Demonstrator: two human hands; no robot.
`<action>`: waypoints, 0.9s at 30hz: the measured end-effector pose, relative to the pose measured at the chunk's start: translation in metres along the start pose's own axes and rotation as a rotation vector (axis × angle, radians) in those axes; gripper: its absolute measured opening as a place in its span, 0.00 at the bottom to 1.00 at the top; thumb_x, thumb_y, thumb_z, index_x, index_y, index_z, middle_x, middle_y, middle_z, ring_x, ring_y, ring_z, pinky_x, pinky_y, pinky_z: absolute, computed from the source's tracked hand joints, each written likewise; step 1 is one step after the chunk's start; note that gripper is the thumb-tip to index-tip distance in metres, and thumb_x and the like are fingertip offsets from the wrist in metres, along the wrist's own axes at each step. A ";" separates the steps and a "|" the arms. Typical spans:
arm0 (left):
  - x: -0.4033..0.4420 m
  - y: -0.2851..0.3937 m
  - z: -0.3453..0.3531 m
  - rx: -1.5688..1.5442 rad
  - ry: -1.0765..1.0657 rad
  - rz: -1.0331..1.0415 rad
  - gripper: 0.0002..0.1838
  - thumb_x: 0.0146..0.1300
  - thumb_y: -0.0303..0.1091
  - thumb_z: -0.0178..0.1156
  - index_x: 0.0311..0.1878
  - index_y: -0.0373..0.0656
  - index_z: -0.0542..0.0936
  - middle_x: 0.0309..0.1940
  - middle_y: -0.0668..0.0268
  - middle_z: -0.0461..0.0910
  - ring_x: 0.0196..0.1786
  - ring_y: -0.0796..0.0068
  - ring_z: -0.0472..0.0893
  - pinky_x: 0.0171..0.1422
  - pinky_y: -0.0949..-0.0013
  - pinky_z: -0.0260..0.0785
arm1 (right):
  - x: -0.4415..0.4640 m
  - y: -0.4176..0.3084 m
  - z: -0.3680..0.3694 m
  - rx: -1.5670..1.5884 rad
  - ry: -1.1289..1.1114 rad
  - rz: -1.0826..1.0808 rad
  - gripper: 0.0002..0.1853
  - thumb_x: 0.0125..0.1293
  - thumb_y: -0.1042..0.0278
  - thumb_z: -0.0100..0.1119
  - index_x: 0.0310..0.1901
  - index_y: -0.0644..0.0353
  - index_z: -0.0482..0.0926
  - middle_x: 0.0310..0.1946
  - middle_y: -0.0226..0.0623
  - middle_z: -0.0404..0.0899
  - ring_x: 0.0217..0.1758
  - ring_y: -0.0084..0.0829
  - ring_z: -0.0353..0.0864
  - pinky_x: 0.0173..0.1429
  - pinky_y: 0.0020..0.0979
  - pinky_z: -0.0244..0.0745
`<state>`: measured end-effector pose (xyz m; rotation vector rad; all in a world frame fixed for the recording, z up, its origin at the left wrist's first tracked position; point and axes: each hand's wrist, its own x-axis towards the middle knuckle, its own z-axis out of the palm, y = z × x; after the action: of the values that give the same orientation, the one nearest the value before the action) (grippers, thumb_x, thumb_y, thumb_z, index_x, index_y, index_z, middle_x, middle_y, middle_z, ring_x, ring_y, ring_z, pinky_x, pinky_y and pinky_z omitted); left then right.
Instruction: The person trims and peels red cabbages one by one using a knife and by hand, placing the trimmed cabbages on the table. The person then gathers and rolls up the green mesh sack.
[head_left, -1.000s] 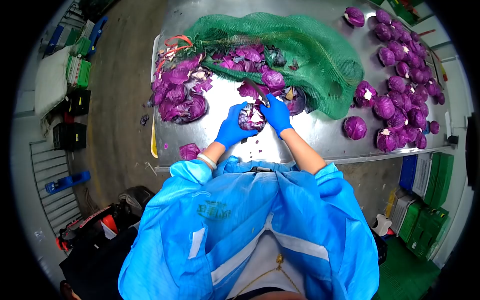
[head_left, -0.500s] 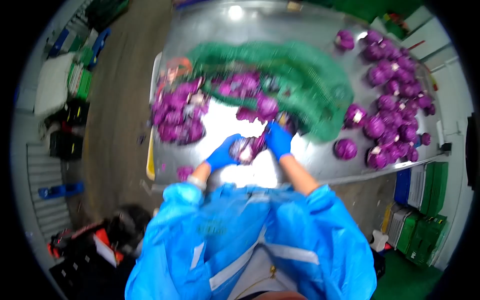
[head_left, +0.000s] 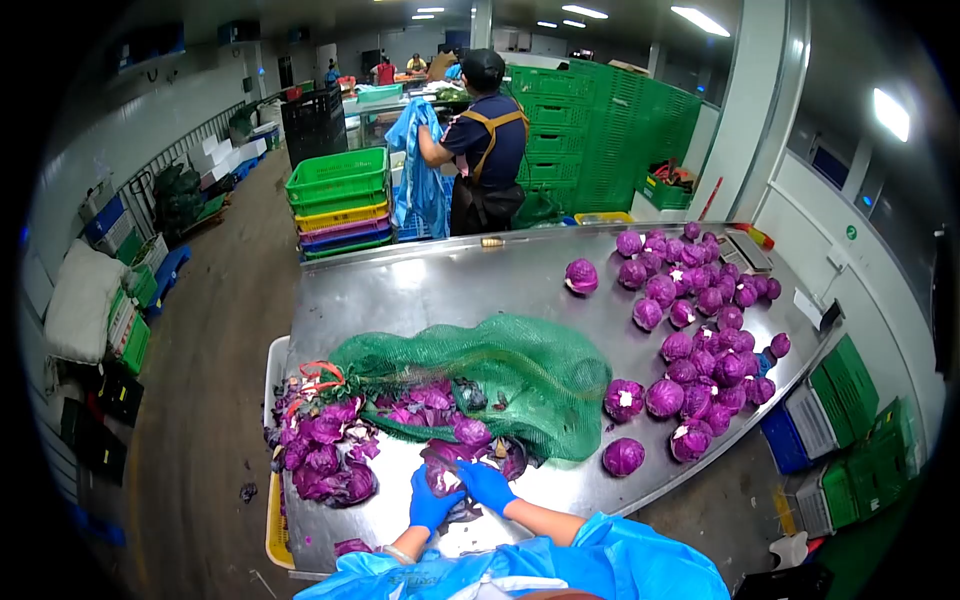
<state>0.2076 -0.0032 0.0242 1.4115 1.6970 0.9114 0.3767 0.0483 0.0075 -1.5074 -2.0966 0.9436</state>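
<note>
Clasping a purple cabbage (head_left: 443,472) from its near left side, the left grip (head_left: 430,504), in a blue glove, is curling around it low over the counter (head_left: 440,285). The right grip (head_left: 487,487), also gloved, is touching the cabbage at about three o'clock; how tightly its fingers are closing, one cannot tell.

Going by the held cabbage, with twelve o'clock pointing away from the wearer, a heap of loose purple leaves (head_left: 325,460) is lying at nine. A green net bag (head_left: 520,385) is sprawling from eleven round to two, its red tie (head_left: 322,376) showing at ten. More whole cabbages (head_left: 700,365) are crowding the counter towards two, while a lone cabbage (head_left: 623,457) is sitting near three.

Beyond the counter, a co-worker (head_left: 487,150) is standing at twelve, holding blue cloth (head_left: 422,185). Stacked crates (head_left: 340,185) are rising at eleven, and green crates (head_left: 555,130) are towering towards one.
</note>
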 end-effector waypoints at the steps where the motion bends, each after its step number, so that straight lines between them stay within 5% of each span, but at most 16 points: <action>1: 0.001 0.008 -0.002 -0.007 -0.016 -0.024 0.59 0.40 0.53 0.79 0.71 0.38 0.56 0.64 0.51 0.62 0.65 0.51 0.69 0.68 0.57 0.66 | -0.007 -0.013 -0.004 -0.085 0.032 -0.017 0.24 0.73 0.49 0.43 0.60 0.56 0.74 0.52 0.52 0.78 0.49 0.52 0.80 0.54 0.47 0.73; 5: 0.005 0.012 -0.002 0.059 -0.006 -0.014 0.57 0.40 0.55 0.78 0.70 0.41 0.58 0.62 0.52 0.63 0.62 0.51 0.71 0.64 0.55 0.68 | 0.006 -0.007 0.005 -0.055 0.121 0.063 0.22 0.73 0.48 0.40 0.57 0.50 0.75 0.50 0.49 0.79 0.50 0.52 0.79 0.55 0.49 0.72; 7: 0.002 0.009 -0.002 0.080 0.020 -0.031 0.57 0.39 0.56 0.78 0.69 0.42 0.59 0.61 0.52 0.64 0.62 0.50 0.72 0.63 0.55 0.69 | 0.022 -0.008 -0.002 0.007 0.018 0.200 0.21 0.72 0.49 0.41 0.51 0.55 0.77 0.48 0.49 0.79 0.50 0.52 0.79 0.55 0.49 0.72; 11: 0.003 -0.009 0.006 0.057 0.028 0.038 0.56 0.35 0.57 0.79 0.66 0.43 0.61 0.59 0.53 0.65 0.60 0.51 0.72 0.62 0.55 0.69 | 0.039 0.039 0.027 -0.167 0.092 0.088 0.20 0.71 0.51 0.45 0.47 0.60 0.77 0.47 0.52 0.80 0.50 0.56 0.78 0.53 0.50 0.72; 12: -0.008 -0.004 0.003 0.053 -0.004 0.074 0.56 0.34 0.56 0.80 0.65 0.43 0.62 0.59 0.53 0.65 0.61 0.51 0.72 0.63 0.55 0.69 | 0.030 0.018 0.000 0.004 0.050 0.313 0.22 0.69 0.49 0.51 0.51 0.60 0.77 0.48 0.53 0.80 0.51 0.55 0.78 0.53 0.48 0.73; 16: -0.008 -0.032 0.000 -0.067 0.045 0.148 0.56 0.33 0.49 0.83 0.64 0.41 0.61 0.58 0.55 0.63 0.61 0.57 0.71 0.67 0.59 0.67 | 0.009 -0.003 -0.007 0.167 0.041 0.148 0.26 0.63 0.42 0.58 0.53 0.56 0.77 0.46 0.52 0.81 0.48 0.52 0.81 0.52 0.49 0.74; 21: -0.029 -0.008 -0.032 -0.155 -0.240 0.196 0.56 0.33 0.44 0.83 0.66 0.42 0.61 0.60 0.57 0.66 0.63 0.61 0.71 0.69 0.62 0.66 | 0.013 0.020 -0.010 -0.027 0.178 0.148 0.20 0.57 0.57 0.61 0.50 0.58 0.78 0.43 0.51 0.82 0.45 0.50 0.82 0.48 0.46 0.77; 25: -0.042 -0.004 -0.025 -0.095 -0.113 0.165 0.57 0.32 0.47 0.83 0.66 0.45 0.61 0.61 0.58 0.66 0.64 0.60 0.71 0.69 0.61 0.65 | 0.021 0.026 -0.012 -0.143 0.087 0.207 0.22 0.58 0.56 0.61 0.53 0.56 0.77 0.46 0.49 0.81 0.48 0.50 0.81 0.49 0.47 0.76; 27: -0.043 -0.011 -0.027 -0.047 -0.042 0.014 0.58 0.32 0.52 0.82 0.67 0.45 0.59 0.59 0.57 0.66 0.62 0.58 0.72 0.65 0.60 0.69 | 0.005 0.002 -0.013 -0.240 0.346 -0.144 0.28 0.59 0.53 0.61 0.58 0.56 0.72 0.51 0.47 0.78 0.51 0.50 0.80 0.50 0.47 0.76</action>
<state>0.1839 -0.0486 0.0313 1.4030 1.6262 0.9172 0.3851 0.0570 0.0151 -1.4809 -2.0785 0.3577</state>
